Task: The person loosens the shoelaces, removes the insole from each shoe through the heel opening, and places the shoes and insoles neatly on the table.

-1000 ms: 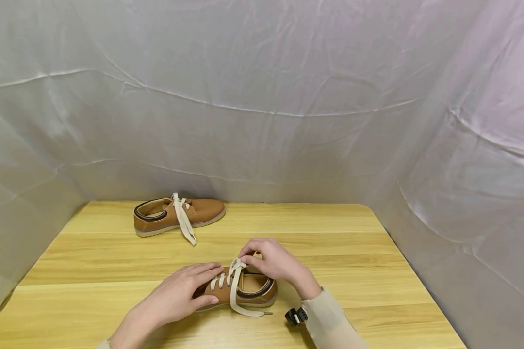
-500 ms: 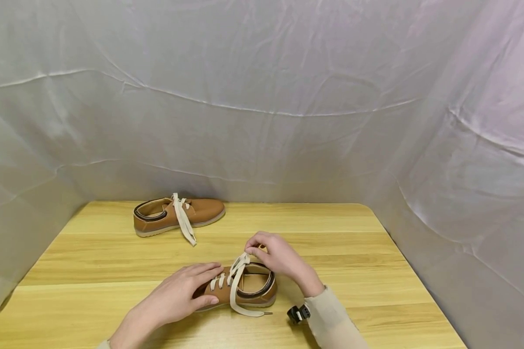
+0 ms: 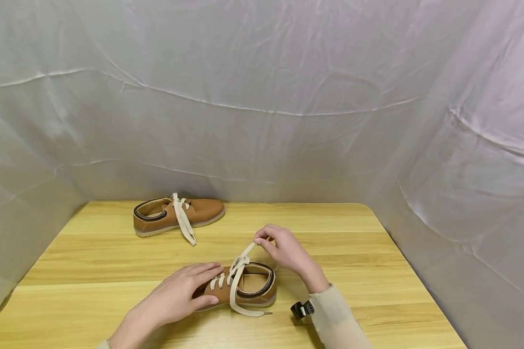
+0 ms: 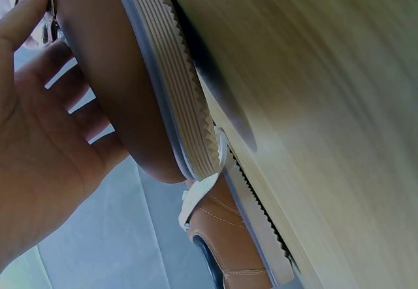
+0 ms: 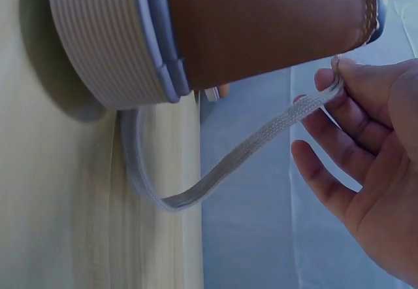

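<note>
A brown leather shoe (image 3: 224, 294) with cream laces stands near the front of the wooden table, toe to the left. My left hand (image 3: 181, 293) holds its toe, with the thumb on the near side and the fingers over the top. Beyond the shoe's opening, my right hand (image 3: 286, 249) pinches a flat shoelace (image 3: 248, 250) between thumb and index finger. That lace is drawn up from a knot over the tongue. In the right wrist view the lace (image 5: 261, 135) sags in a curve toward the pinching fingertips. A second strand hangs down the near side, its tip on the table.
Another brown shoe (image 3: 207, 211) lies at the back left of the table (image 3: 332, 223), toe to the right, its cream laces draped over the side. Grey fabric walls (image 3: 262, 145) enclose the back and sides. A small black device (image 3: 302, 310) is worn at the right wrist.
My right hand has moved up and away to the right from the knot, drawing the lace out straight. My left hand and both shoes have stayed in place.
</note>
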The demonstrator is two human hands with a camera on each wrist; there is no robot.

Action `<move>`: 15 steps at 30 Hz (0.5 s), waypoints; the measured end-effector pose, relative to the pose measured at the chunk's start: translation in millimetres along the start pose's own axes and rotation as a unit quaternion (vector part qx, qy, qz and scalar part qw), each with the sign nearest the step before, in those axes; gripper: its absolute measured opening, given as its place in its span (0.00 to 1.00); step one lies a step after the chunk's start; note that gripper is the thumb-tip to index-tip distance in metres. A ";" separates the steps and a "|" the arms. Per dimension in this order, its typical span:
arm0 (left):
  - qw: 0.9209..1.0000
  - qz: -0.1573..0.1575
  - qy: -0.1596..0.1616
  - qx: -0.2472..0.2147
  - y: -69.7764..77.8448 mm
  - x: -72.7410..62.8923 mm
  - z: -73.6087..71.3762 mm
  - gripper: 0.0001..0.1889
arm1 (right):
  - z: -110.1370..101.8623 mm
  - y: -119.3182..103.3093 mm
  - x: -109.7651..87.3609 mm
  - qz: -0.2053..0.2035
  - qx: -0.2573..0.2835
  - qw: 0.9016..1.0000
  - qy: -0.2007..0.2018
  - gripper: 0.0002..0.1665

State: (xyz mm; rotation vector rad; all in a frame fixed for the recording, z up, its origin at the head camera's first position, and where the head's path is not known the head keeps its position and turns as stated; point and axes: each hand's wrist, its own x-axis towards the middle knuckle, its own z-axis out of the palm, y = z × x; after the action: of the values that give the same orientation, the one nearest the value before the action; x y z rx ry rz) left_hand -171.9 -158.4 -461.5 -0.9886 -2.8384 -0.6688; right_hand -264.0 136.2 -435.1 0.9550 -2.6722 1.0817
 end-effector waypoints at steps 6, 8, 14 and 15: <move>1.000 0.000 0.000 -0.001 0.3 0.0 0.2 0.34 | -0.8 6.2 0.3 0.014 -0.018 1.000 -0.014 0.05; 1.000 0.000 0.001 -0.001 0.4 -0.1 0.0 0.34 | -0.6 8.2 0.3 0.015 -0.025 0.999 -0.036 0.04; 1.000 0.006 0.005 -0.001 0.8 -0.3 -1.2 0.34 | 0.9 13.2 -1.1 0.021 -0.019 0.994 -0.108 0.05; 1.000 0.006 0.004 -0.001 0.6 -0.3 -1.1 0.34 | 1.1 13.6 -1.4 0.022 -0.015 0.993 -0.115 0.05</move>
State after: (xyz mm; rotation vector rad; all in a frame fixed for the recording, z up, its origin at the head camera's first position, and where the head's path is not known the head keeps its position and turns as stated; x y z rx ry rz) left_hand -171.4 -158.6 -460.3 -0.9995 -2.8238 -0.6736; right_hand -270.7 143.7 -444.5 1.0802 -2.8963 0.9920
